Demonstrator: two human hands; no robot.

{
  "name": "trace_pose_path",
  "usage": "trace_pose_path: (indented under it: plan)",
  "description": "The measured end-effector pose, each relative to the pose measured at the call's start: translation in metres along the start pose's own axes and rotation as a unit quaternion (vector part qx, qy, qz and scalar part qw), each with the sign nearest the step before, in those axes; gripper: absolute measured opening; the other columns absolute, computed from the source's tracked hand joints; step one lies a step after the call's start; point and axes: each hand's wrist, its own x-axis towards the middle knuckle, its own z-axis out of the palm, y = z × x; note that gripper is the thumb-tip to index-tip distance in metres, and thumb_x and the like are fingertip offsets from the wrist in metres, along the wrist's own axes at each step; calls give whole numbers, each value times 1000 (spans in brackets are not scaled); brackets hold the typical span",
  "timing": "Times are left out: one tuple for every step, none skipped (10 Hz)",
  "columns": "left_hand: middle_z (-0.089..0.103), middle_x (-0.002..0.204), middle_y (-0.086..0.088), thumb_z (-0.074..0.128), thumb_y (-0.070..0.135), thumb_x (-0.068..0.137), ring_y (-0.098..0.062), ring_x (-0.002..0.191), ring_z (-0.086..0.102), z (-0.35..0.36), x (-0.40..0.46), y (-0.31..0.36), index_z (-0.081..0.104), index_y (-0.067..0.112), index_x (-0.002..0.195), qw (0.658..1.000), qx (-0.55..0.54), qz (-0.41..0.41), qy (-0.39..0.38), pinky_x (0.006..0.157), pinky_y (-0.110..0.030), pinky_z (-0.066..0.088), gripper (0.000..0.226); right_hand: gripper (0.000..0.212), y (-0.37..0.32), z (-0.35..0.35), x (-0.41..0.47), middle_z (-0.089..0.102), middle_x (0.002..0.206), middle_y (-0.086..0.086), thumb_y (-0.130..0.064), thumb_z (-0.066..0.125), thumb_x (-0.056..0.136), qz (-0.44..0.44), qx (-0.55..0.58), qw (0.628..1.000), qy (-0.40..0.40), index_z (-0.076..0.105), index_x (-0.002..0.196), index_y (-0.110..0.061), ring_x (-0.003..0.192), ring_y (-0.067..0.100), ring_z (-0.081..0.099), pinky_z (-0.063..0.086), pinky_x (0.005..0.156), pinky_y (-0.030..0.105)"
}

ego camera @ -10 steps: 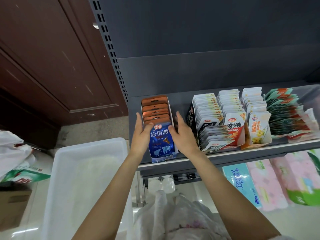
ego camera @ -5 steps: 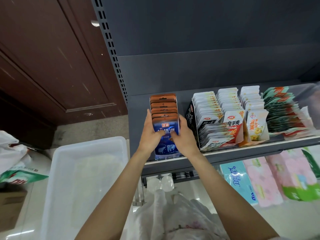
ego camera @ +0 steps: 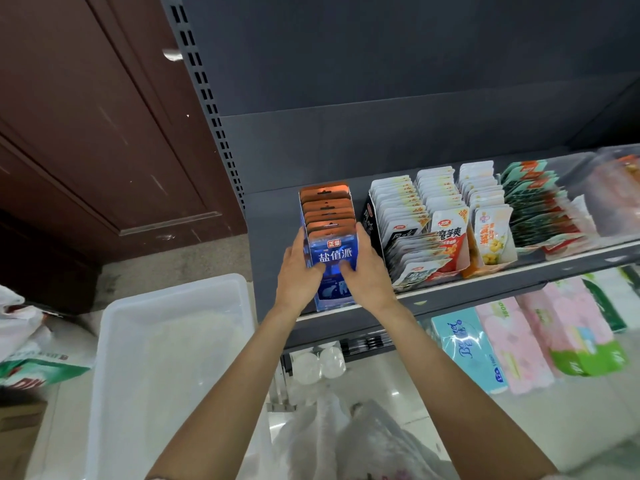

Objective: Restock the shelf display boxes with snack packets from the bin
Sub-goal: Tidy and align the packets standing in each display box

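The blue display box, packed with orange-topped snack packets, stood at the left end of the grey shelf, and I gripped it from both sides. My left hand curled round its left wall and my right hand round its right wall, thumbs on the blue front. Just to its right stood more boxes of white packets, and below to the left sat the white bin.
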Motion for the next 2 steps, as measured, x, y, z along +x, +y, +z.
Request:
trace_pose_path:
  plan:
    - [54,134,3,64,24,87,-16,122,52,-1,-4,-3,38,30,138,1000,-6,-6,-4,96,-46,50,58,71,-1,-6,-4,47,136,2,-17,56,89,-7,-8,1000,-25,17,148,-22,117,19,53,51,93,43]
    - [32,153,0,61,30,89,-20,138,35,-3,-13,4,23,26,149,998,17,-28,49,104,-44,42,71,72,-12,-21,-20,32,148,6,-13,54,92,-19,-22,1000,-3,12,151,-14,132,20,37,37,103,32]
